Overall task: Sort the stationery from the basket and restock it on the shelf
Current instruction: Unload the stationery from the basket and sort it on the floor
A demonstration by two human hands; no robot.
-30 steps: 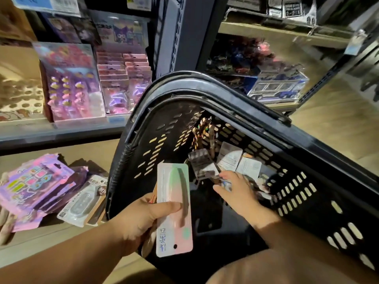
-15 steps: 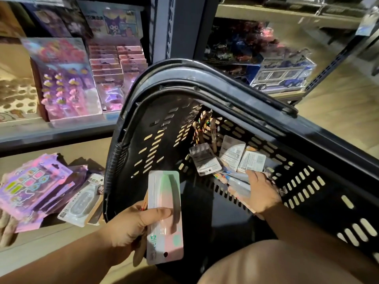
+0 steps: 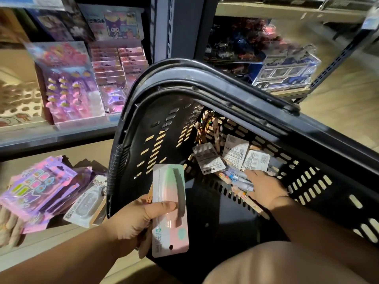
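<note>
A black plastic basket point(image 3: 205, 83) tilts toward me on my lap. At its bottom lie several small carded packs point(image 3: 235, 152) and loose pens point(image 3: 235, 179). My left hand point(image 3: 133, 220) grips a pink-and-green blister pack point(image 3: 170, 210) upright at the basket's near rim, thumb across its front, with more thin packs held behind it. My right hand point(image 3: 264, 187) reaches down into the basket, its fingers on the pens; whether they curl round one is hidden. A low wooden shelf point(image 3: 86, 150) lies to the left.
On the low shelf lie pink and purple sticker packs point(image 3: 37, 185) and a white correction-tape pack point(image 3: 86, 203). Above them, displays of pink carded items point(image 3: 114, 76) stand on an upper shelf. A boxed toy truck point(image 3: 287, 68) sits on the right-hand rack.
My right hand has slid rightward and deeper among the pens in the basket. My left hand and its pack have stayed almost still.
</note>
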